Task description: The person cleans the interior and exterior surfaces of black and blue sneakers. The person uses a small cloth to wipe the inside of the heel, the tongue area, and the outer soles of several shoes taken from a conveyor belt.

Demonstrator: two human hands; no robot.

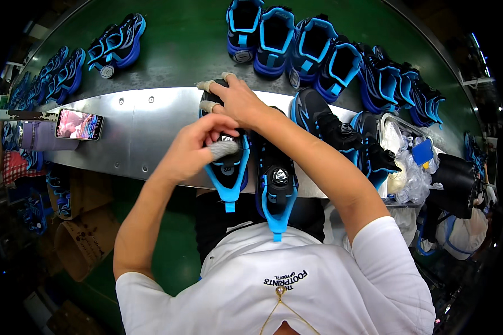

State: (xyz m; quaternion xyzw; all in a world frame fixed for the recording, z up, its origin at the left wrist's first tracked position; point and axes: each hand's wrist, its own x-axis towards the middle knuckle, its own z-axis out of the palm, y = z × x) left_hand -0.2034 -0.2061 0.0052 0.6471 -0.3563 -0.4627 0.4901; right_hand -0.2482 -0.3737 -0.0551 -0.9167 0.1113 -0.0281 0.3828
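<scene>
A black sneaker with bright blue trim (229,192) lies on the metal table edge, heel toward me. My right hand (237,103) is closed over its toe, with beige wraps on several fingertips. Around the round lacing dial (227,138) on its tongue, the fingers of my left hand (195,148) are curled in a pinch. One of those fingers wears a grey wrap and partly covers the tongue. Just to the right, a matching sneaker (274,206) with a black and white dial (279,176) lies under my right forearm, which hides part of its toe.
More such sneakers (313,42) stand in a row at the far right, and a pair (117,44) stands far left. Right of my arm, two sneakers (318,117) lie beside a metal tray (387,120) of clear plastic pieces. A lit phone (79,124) leans at left by a purple container (44,137).
</scene>
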